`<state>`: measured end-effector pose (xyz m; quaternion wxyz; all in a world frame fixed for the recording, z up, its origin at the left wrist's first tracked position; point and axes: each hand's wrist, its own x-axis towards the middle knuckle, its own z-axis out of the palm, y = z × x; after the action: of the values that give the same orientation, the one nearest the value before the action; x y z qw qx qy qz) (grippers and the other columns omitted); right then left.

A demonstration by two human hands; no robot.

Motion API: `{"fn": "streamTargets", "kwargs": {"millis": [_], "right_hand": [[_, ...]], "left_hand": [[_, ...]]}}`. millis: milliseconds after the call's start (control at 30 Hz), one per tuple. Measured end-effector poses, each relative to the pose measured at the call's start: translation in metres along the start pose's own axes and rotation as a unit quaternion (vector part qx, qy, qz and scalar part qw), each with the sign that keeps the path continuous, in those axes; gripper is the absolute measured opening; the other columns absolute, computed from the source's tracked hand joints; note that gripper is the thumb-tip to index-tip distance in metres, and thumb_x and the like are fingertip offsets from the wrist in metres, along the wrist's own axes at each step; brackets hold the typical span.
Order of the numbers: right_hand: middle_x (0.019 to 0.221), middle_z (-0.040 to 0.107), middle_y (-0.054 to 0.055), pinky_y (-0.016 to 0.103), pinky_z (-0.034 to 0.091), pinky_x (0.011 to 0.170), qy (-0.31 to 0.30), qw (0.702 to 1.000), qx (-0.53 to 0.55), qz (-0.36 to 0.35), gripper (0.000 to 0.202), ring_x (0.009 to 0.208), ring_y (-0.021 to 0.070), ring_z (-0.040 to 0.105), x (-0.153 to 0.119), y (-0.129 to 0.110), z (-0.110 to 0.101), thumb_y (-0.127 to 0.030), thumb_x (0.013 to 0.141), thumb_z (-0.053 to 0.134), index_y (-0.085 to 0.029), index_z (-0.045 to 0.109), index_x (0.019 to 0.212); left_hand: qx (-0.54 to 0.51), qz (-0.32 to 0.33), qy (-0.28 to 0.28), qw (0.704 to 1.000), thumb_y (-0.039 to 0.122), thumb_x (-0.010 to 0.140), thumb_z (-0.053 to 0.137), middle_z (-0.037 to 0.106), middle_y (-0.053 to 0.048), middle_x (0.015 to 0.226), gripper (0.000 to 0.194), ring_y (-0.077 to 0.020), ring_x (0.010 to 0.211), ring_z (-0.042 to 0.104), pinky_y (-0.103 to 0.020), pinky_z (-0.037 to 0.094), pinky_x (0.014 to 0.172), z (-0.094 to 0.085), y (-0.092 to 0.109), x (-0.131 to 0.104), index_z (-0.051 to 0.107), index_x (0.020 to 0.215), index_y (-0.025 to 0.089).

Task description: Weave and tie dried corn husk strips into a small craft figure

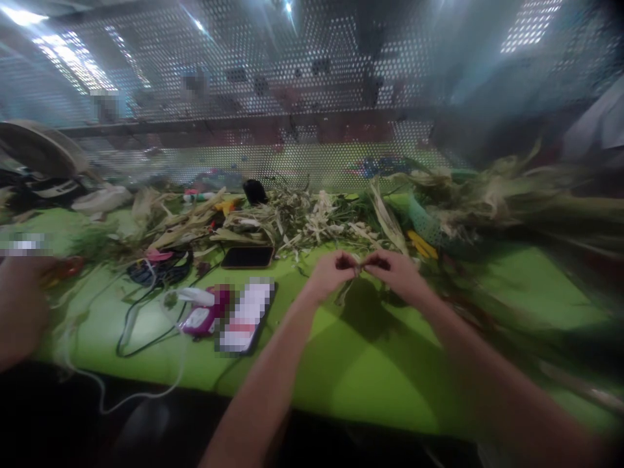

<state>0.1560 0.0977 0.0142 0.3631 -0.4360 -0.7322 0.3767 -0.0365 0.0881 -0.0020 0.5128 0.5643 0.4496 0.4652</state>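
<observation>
My left hand (331,273) and my right hand (394,268) meet over the green table (380,383), fingertips pinched close together. Between them is a small dried husk strand (342,296) whose pale end hangs below my left fingers; its exact shape is blurred. Both hands are closed on it. Just beyond my fingers lies a heap of dried corn husks and pale husk pieces (319,218). A long folded corn husk (387,218) leans behind my right hand.
Left of my forearm lie a phone with a lit screen (247,315), a dark phone (247,257), a purple packet (207,315) and loose cables (121,338). A green perforated basket (424,218) holds husks. Another person's arm (22,312) enters at left. A perforated panel (312,84) stands behind.
</observation>
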Motion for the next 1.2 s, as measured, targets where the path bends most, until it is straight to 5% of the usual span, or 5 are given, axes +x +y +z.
{"fn": "streamTargets", "kwargs": {"millis": [167, 733, 1000, 1200], "right_hand": [[0.087, 0.074, 0.004, 0.029, 0.047, 0.073, -0.007, 1.000, 0.006, 0.004, 0.017, 0.080, 0.0189, 0.066, 0.000, 0.004, 0.005, -0.027, 0.076, 0.066, -0.018, 0.072, 0.089], [0.070, 0.065, 0.000, 0.026, 0.036, 0.061, 0.069, 0.988, -0.136, -0.010, 0.007, 0.066, 0.0165, 0.057, -0.006, 0.004, 0.016, -0.023, 0.074, 0.059, -0.019, 0.065, 0.074], [0.069, 0.061, -0.001, 0.026, 0.037, 0.063, 0.053, 0.993, -0.093, -0.049, 0.005, 0.067, 0.0158, 0.054, -0.008, -0.002, 0.018, -0.021, 0.073, 0.058, -0.019, 0.061, 0.070], [0.071, 0.062, -0.001, 0.028, 0.045, 0.063, 0.028, 0.996, 0.075, 0.032, 0.014, 0.066, 0.0155, 0.056, -0.001, 0.009, 0.018, -0.033, 0.074, 0.063, -0.019, 0.063, 0.078]], "left_hand": [[0.010, 0.007, -0.004, 1.000, 0.019, 0.067, 0.073, 0.064, -0.001, 0.075, 0.019, -0.0108, 0.072, 0.059, -0.027, 0.047, 0.076, 0.001, 0.004, -0.001, 0.063, 0.082, 0.013], [0.141, 0.106, 0.021, 0.984, 0.003, 0.071, 0.061, 0.070, -0.002, 0.082, 0.018, -0.0122, 0.075, 0.064, -0.026, 0.051, 0.075, 0.008, 0.008, -0.002, 0.064, 0.084, 0.015], [0.210, 0.105, 0.049, 0.971, 0.003, 0.071, 0.057, 0.071, -0.003, 0.086, 0.024, -0.0155, 0.081, 0.064, -0.029, 0.049, 0.079, 0.011, 0.008, -0.005, 0.067, 0.087, 0.017], [0.210, 0.111, 0.059, 0.970, 0.002, 0.072, 0.054, 0.070, -0.003, 0.086, 0.023, -0.0153, 0.081, 0.062, -0.028, 0.047, 0.079, 0.011, 0.004, -0.003, 0.066, 0.086, 0.017]]}}
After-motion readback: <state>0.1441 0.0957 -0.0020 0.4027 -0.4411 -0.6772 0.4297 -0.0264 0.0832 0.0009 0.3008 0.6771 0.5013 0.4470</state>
